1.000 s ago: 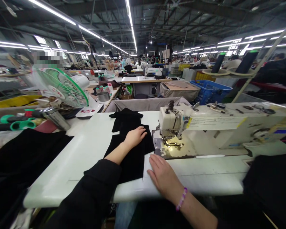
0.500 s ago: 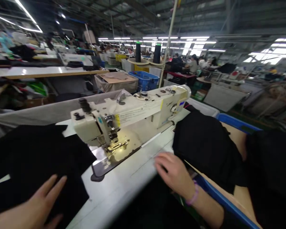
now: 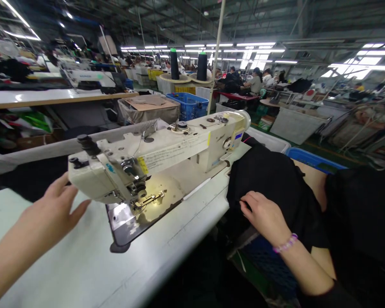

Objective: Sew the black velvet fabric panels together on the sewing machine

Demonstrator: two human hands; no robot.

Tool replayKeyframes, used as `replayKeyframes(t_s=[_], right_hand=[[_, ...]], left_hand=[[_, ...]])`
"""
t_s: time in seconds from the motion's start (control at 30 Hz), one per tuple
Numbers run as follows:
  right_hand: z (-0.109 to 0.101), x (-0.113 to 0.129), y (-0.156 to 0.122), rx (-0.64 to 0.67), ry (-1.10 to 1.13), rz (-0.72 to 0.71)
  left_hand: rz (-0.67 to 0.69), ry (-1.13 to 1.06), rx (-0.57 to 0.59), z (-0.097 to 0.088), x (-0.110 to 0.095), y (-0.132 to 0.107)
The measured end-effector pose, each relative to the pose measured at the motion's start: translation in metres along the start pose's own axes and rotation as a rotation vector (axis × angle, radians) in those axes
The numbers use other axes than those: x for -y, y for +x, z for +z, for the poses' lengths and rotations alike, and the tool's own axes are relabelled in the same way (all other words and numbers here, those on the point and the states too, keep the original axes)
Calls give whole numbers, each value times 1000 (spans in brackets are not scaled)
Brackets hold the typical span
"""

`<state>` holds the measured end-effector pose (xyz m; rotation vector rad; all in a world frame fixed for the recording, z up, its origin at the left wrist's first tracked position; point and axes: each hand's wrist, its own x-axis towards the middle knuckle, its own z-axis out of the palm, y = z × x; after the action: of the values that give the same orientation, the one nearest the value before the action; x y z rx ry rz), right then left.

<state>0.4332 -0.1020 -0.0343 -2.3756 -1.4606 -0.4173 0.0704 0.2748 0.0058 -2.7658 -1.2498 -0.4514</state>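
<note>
A white sewing machine (image 3: 173, 149) stands across the white table (image 3: 167, 239), its needle end towards the left. Beside that end, my left hand (image 3: 57, 205) is stretched out with thumb and fingers apart, holding nothing. Just beyond its fingertips, a black fabric piece (image 3: 32, 175) hangs at the table's far edge, partly hidden by the hand and machine. My right hand (image 3: 266, 216), with a beaded bracelet at the wrist, has its fingers curled and pinched on the near edge of a black fabric pile (image 3: 272, 175) right of the machine.
Under the right-hand fabric are a pale board and a blue crate (image 3: 314, 158). Two dark thread cones (image 3: 202, 66) stand on a holder behind the machine, beside a pole (image 3: 216, 55). Further back are a blue basket (image 3: 189, 105), other workstations and several people.
The black fabric under my left hand has gone from the near left table to its far edge, the hand moving away from me. My right hand has moved right onto the black pile.
</note>
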Motion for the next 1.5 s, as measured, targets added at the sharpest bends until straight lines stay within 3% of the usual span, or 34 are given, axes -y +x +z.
replayKeyframes(t_s=[0.13,0.33,0.53,0.77,0.87,1.0,1.1,1.17,1.23,1.37,1.43,1.5], right_hand=[[1,-9,3,4,117,157],[-7,-28,6,96,357,389],[-17,-36,11,128,562,528],[-15,-40,9,104,896,644],[-12,-38,9,0,1001,710],[-13,-42,21,-310,1049,766],[-27,-42,29,-496,1008,749],[-46,-30,29,-546,957,695],[-69,-6,22,-422,920,539],[-107,60,-9,242,792,-68],[-113,82,-24,387,758,-222],[-111,91,-32,413,822,-234]], left_hand=[[173,-80,-7,-8,-37,-38],[368,-212,-40,-17,-75,-91],[454,-181,7,-31,-106,-104],[450,-190,48,-44,-121,-113],[441,-170,81,-53,-127,-118],[445,-153,105,-65,-132,-123],[447,-173,121,-68,-134,-124],[441,-213,111,-68,-138,-125],[423,-288,80,-69,-148,-127],[446,-613,98,-82,-190,-134],[456,-844,252,-92,-213,-137],[368,-1043,382,-100,-229,-140]])
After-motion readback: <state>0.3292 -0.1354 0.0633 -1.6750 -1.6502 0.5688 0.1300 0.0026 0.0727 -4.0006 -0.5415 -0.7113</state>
